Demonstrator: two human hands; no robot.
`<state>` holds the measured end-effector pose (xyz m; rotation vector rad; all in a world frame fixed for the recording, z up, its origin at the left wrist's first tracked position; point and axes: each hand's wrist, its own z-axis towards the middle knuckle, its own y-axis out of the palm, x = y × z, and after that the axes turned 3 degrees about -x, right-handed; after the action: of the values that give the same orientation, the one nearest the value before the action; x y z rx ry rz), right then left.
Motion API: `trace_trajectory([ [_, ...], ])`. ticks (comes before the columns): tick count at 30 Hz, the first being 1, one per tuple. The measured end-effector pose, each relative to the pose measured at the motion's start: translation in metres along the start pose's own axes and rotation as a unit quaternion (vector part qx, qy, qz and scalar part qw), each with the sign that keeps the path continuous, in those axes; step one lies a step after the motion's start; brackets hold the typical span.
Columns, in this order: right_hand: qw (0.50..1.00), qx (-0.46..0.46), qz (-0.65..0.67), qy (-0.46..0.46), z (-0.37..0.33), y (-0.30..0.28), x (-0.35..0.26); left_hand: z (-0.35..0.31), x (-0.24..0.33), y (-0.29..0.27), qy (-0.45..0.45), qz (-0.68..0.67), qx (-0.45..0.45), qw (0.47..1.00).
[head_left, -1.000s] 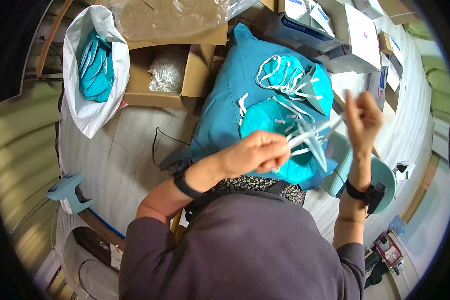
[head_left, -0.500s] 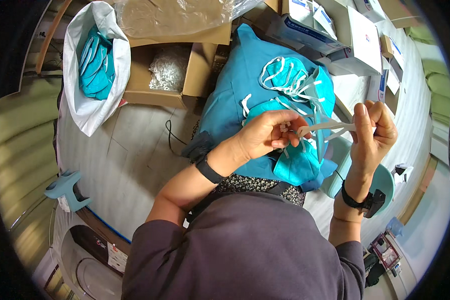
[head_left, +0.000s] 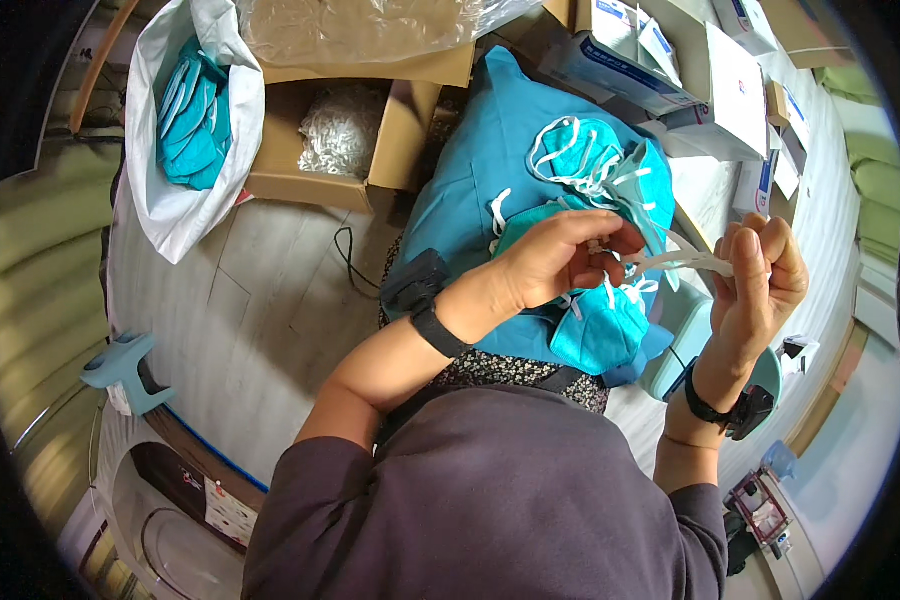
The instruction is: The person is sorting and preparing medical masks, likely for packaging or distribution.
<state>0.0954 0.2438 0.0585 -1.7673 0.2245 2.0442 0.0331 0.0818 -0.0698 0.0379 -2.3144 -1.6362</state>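
My left hand has its fingers curled over small white clips, mostly hidden in its grip, and meets the near end of some white elastic straps. Between thumb and bent fingers, my right hand pinches the other end of the white straps, which run taut from hand to hand. Beneath them several teal face masks with white straps lie on a teal cloth-covered cushion over my lap. One mask rests just below my left hand; another mask lies farther back.
A white bag of teal masks stands at the far left. Beside it, a cardboard box holds a heap of small white pieces. White and blue cartons stand at the back right. A pale blue stool is at the left.
Both hands have shifted a little to the right with the straps between them. My left fingers have closed further over the white clips, which showed more plainly before.
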Motion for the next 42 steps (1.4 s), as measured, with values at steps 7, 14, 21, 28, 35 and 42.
trace_trajectory([
  [7,0.998,-0.056,-0.021,-0.017,0.003,0.008,0.002,0.013,-0.003,0.014,0.011,0.047,-0.036,0.998],
  [14,0.994,0.049,0.073,-0.068,0.022,-0.028,-0.010,-0.012,0.021,-0.004,0.074,0.052,0.091,0.992],
  [21,0.924,0.121,-0.213,-0.292,0.031,-0.005,-0.019,-0.051,0.083,-0.078,0.262,0.181,0.257,0.912],
  [28,0.917,-0.160,-0.362,-0.041,0.019,0.047,0.048,-0.031,0.114,-0.202,0.169,0.217,0.437,0.856],
  [35,0.871,-0.200,-0.429,0.131,-0.027,0.041,0.082,-0.035,0.099,-0.181,0.136,0.427,0.447,0.774],
  [42,0.925,-0.215,-0.239,0.202,-0.038,0.044,0.115,-0.036,0.076,-0.101,0.355,0.553,0.400,0.639],
])
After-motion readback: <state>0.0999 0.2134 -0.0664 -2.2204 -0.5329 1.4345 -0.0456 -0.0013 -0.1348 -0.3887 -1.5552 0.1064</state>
